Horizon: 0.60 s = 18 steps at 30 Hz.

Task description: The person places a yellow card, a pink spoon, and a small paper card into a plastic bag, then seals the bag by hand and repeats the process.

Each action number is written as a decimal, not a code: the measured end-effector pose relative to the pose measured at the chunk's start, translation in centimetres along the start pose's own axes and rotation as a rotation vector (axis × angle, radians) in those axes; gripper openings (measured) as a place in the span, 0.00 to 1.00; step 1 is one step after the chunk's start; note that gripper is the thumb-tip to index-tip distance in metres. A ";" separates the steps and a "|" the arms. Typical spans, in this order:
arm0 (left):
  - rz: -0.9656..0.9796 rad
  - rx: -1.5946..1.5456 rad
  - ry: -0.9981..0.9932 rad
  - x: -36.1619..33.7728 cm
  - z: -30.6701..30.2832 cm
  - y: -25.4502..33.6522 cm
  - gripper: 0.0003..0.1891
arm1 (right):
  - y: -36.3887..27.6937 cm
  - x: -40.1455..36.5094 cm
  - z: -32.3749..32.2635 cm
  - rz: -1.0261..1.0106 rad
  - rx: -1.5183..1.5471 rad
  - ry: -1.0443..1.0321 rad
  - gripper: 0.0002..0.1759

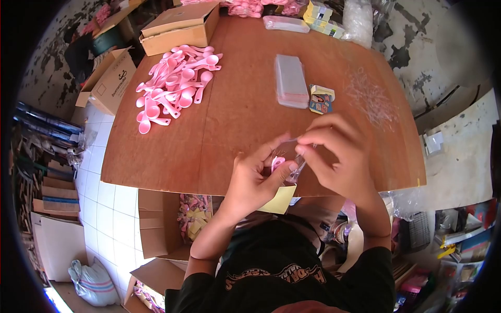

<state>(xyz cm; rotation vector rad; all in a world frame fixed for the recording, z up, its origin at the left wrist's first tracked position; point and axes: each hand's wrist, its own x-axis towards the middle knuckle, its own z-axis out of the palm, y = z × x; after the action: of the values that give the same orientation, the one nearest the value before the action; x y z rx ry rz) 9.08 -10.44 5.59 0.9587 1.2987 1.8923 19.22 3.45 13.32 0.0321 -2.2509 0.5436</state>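
Note:
Near the table's front edge my left hand [257, 180] is closed around a clear plastic bag [296, 169] with a pink spoon [278, 163] in it. A pale yellow card [280, 199] hangs below the left thumb. My right hand [334, 151] pinches the bag's upper end between thumb and forefinger, just right of the left fingertips. Beyond the hands lie a stack of clear bags [291, 81] and a small stack of printed cards [321, 99]. A heap of pink spoons [175, 83] covers the back left of the table.
The brown table [235, 109] also bears a pile of thin clear strips [371, 99] at the right and a cardboard box [180, 28] at the back left. An open box [195, 214] of packed items stands below the front edge. Another box [109, 81] is left of the table.

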 end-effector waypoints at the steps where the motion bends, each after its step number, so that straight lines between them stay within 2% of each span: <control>1: 0.082 0.104 -0.001 0.0 -0.1 -0.1 0.23 | -0.2 -0.1 0.1 -0.036 -0.047 -0.027 0.11; 2: 0.164 0.208 -0.002 -0.1 -0.1 -0.1 0.23 | -0.4 -0.1 0.1 -0.071 -0.095 -0.053 0.11; 3: 0.136 0.154 0.041 -0.3 0.6 0.7 0.23 | -0.4 0.3 0.1 -0.171 -0.182 -0.047 0.11; 4: 0.137 0.154 0.038 -0.5 0.4 1.3 0.23 | -0.5 0.3 0.2 -0.170 -0.184 -0.045 0.11; 6: 0.189 0.553 -0.035 -0.6 -0.1 2.1 0.22 | -0.7 0.0 0.3 -0.197 -0.324 -0.065 0.10; 8: 0.173 0.489 -0.019 -0.8 0.2 2.1 0.22 | -1.1 -0.2 0.3 -0.213 -0.371 -0.082 0.10; 10: 0.186 0.668 -0.052 -0.9 0.3 3.1 0.22 | -1.6 -0.5 0.2 -0.194 -0.441 -0.129 0.10; 13: 0.242 0.735 -0.157 -0.9 0.0 2.5 0.21 | -1.7 -0.7 0.2 -0.208 -0.536 -0.160 0.09; 17: 0.292 0.659 -0.226 -0.4 0.0 2.4 0.22 | 0.1 -1.7 0.2 -0.143 -0.428 -0.131 0.10; 18: 0.275 0.598 -0.250 -0.6 0.1 2.3 0.22 | 0.3 -1.9 0.1 -0.072 -0.288 -0.072 0.10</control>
<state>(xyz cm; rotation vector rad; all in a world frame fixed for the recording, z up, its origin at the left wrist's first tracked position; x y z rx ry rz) 9.22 -11.55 7.66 1.6918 1.6777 1.5159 20.43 3.45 11.77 -0.0138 -2.3672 0.1786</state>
